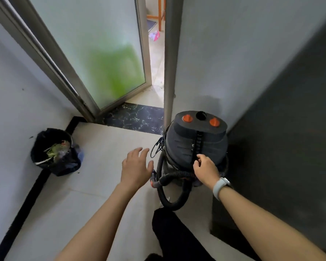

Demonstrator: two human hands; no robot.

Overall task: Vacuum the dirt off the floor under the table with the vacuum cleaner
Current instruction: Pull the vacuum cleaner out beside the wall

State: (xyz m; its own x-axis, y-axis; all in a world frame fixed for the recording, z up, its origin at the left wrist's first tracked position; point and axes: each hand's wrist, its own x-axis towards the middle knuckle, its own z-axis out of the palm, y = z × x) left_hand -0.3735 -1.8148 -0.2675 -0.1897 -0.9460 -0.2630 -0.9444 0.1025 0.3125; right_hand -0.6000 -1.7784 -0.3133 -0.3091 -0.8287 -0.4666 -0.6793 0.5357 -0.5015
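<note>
Pale floor tiles (pixel 94 185) fill a narrow corner between grey walls, with a dark marbled threshold strip (pixel 137 119) at the doorway. At the grip, the right hand (pixel 205 169) curls its fingers round the black handle strap (pixel 197 142) running down the vacuum cleaner (pixel 196 140); the fingertips are hidden behind the knuckles. A white wristband (pixel 220 187) sits on that wrist. The left hand (pixel 136 166) hovers spread and holds nothing, just beside the ribbed black hose (pixel 169 194), which loops low in front of the canister. Two orange knobs (pixel 187 118) flank a round opening on the lid; the canister's base is concealed by hose and hand. Farther left, a black-lined waste bin (pixel 55 153) stands against the wall, its contents hard to identify. A frosted glass door (pixel 102 53) stands ajar; the table is out of view.
</note>
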